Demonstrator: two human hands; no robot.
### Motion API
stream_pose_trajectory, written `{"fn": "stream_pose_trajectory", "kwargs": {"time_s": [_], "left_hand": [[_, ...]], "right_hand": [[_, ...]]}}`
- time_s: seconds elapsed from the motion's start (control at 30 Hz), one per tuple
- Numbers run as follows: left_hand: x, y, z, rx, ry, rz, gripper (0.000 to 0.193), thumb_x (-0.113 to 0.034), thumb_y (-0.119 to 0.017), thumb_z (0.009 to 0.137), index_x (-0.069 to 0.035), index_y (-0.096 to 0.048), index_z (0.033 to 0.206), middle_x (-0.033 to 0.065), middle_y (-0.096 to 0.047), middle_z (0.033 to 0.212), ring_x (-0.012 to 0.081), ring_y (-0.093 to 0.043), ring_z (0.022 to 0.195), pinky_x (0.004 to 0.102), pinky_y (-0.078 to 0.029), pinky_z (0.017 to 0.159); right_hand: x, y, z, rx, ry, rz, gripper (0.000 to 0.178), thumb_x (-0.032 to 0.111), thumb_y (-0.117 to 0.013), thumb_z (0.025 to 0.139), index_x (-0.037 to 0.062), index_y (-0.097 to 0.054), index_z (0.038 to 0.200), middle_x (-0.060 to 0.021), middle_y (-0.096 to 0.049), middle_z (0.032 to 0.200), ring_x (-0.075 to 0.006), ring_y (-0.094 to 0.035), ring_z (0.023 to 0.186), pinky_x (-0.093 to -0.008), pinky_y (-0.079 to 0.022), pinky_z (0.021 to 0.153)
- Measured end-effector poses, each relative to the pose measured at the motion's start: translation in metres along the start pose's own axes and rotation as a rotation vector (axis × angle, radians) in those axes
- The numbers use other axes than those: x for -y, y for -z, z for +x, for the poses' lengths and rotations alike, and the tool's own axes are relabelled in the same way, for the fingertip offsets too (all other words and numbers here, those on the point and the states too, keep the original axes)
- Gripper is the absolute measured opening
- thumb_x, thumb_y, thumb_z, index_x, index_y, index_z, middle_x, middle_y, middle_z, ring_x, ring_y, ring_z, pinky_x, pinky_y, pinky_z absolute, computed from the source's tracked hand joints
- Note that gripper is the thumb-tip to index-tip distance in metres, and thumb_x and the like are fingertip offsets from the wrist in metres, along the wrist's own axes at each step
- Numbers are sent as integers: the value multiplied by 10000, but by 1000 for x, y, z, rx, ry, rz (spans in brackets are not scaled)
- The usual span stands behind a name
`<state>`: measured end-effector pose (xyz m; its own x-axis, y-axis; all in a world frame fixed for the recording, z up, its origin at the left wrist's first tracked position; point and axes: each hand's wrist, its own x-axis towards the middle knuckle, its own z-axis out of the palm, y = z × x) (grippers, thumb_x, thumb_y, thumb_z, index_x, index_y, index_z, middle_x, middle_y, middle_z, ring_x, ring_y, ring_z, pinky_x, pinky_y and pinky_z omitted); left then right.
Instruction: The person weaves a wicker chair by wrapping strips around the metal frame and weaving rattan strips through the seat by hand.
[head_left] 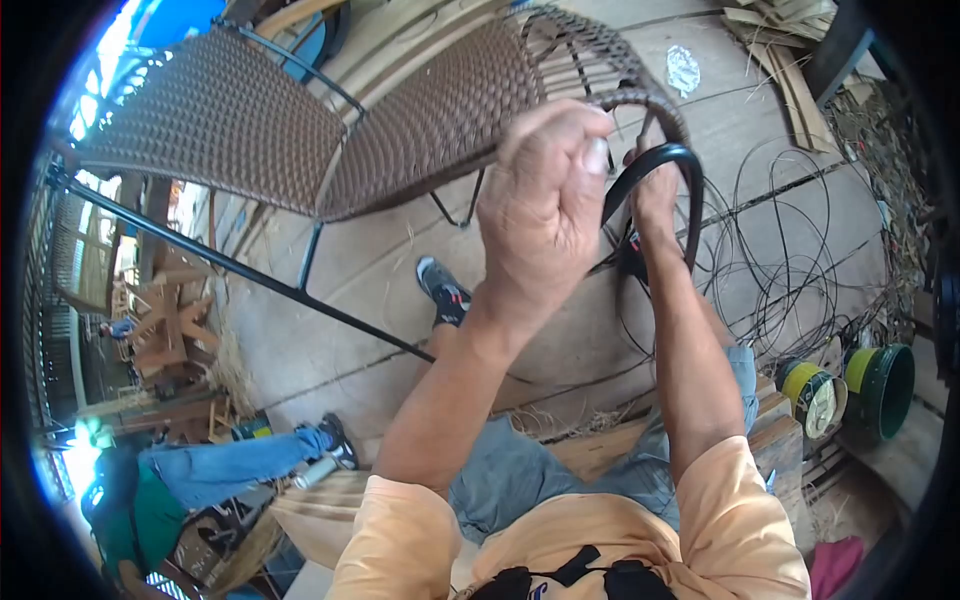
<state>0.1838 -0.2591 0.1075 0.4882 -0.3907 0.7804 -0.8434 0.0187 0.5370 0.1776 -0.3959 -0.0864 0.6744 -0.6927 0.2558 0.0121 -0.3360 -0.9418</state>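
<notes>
The long seat of brown woven strips on a black metal frame point(430, 110) stands across the far side, from the left to the centre. The person's left hand point(545, 195) is raised before its right end, with the fingers curled tight and the thumb pressed against them; whether a strip is inside, I cannot tell. The right hand point(655, 195) is just beside, partly behind the black curved tube point(668, 153), and I cannot tell if it is holding something. Thin black loose strands point(800, 285) lie in loops on the floor point(380, 280) at right. Near these, two dark buckets with yellow bands are lying tilted: the left bucket point(797, 382) shows something pale at its mouth, while the inside of the right bucket point(858, 370) is dark green.
</notes>
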Motion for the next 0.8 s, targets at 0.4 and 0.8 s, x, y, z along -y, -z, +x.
{"fn": "stream_pose_trajectory", "kwargs": {"time_s": [0.4,0.8], "left_hand": [[47,-20,-11,470,452,-141,309,-169,-464,869,70,-534,1052,270,-466,1190,344,-565,970,322,-419,895],[75,-71,0,183,528,59,147,-17,-523,742,12,-666,727,163,-635,695,244,-652,640,329,-528,574]], "right_hand": [[-9,-11,40,8,236,-438,210,208,-506,868,12,-573,904,-176,-618,756,-310,-618,692,-396,-476,610],[3,-26,52,248,-23,1121,368,354,-389,946,25,-542,1001,-39,-584,821,-116,-546,757,-254,-442,679]]}}
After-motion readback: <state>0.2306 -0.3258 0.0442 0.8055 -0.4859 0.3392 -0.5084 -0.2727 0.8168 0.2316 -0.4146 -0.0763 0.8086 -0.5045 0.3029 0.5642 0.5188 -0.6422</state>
